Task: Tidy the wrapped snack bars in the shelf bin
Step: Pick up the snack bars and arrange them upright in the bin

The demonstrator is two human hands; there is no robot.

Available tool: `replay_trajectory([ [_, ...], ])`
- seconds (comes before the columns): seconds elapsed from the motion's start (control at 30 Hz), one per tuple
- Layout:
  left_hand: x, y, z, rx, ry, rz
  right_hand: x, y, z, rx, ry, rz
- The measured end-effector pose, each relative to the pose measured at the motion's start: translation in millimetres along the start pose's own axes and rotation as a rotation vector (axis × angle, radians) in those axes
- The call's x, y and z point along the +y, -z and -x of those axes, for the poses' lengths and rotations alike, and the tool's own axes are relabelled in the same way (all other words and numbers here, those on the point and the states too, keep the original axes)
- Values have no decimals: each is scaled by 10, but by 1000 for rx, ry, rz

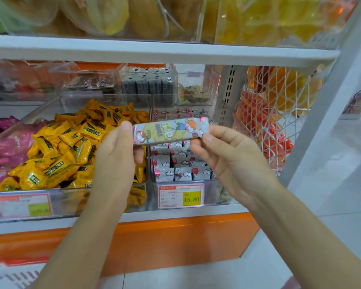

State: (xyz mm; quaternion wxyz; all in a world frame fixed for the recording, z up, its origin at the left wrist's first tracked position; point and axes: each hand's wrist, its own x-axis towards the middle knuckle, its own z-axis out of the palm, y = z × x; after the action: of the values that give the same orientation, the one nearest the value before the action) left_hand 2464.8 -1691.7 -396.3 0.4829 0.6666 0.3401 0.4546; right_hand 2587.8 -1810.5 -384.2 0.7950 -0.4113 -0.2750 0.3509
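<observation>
A silver wrapped snack bar (171,130) with cartoon figures is held level above the clear shelf bin (211,192). My left hand (115,157) pinches its left end between thumb and fingers. My right hand (223,151) pinches its right end. Below the bar, the bin holds several more silver bars (175,167) with red balloons and white clouds, standing on end in rows. A red and yellow price tag (180,196) reading 15.80 is on the bin's front wall.
A neighbouring clear bin holds a heap of yellow wrapped sweets (65,149); pink packets (2,147) lie further left. A white shelf board (154,53) runs above. A white wire mesh basket (273,113) with orange packets hangs at the right. An orange base panel (175,240) lies below.
</observation>
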Motion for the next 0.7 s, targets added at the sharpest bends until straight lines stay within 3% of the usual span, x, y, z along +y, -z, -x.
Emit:
replay_trajectory([
  [0.13, -6, 42, -55, -56, 90, 130, -9, 7, 6, -13, 31, 62],
  [0.4, -4, 180, -88, -533, 186, 380, -28, 75, -37, 119, 26, 11],
  [0.57, -14, 203, -103, -643, 173, 454, -33, 105, -49, 161, 33, 27],
  [0.7, -12, 213, -80, -615, 106, 342, -50, 103, -49, 157, 19, 77],
])
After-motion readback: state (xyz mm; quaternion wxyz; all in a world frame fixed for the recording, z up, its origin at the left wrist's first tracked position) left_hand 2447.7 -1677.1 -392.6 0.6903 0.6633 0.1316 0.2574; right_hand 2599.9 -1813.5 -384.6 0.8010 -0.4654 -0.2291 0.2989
